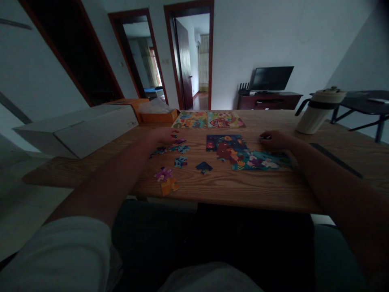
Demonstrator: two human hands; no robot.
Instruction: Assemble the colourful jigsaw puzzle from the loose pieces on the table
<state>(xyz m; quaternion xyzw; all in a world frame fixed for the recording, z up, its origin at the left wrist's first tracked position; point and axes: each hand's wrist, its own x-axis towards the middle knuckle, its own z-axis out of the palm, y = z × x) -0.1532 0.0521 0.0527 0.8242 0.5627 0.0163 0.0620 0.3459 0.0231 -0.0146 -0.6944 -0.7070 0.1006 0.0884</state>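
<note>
The partly joined puzzle (226, 150) lies flat, its outline stepped — dark blue at the far side, brown midway, teal with white animal figures nearer. Loose pieces (181, 162) lie scattered to its left — blue, purple, orange.

Left of the joined puzzle (226, 149), the left hand (164, 135) reaches palm-down, its bare forearm (121, 172) stretched forward, while the right hand (276, 140) is by the puzzle's right end, fingers curled inward.

The television (272, 78) and curtains (204, 61) show a home.
</note>
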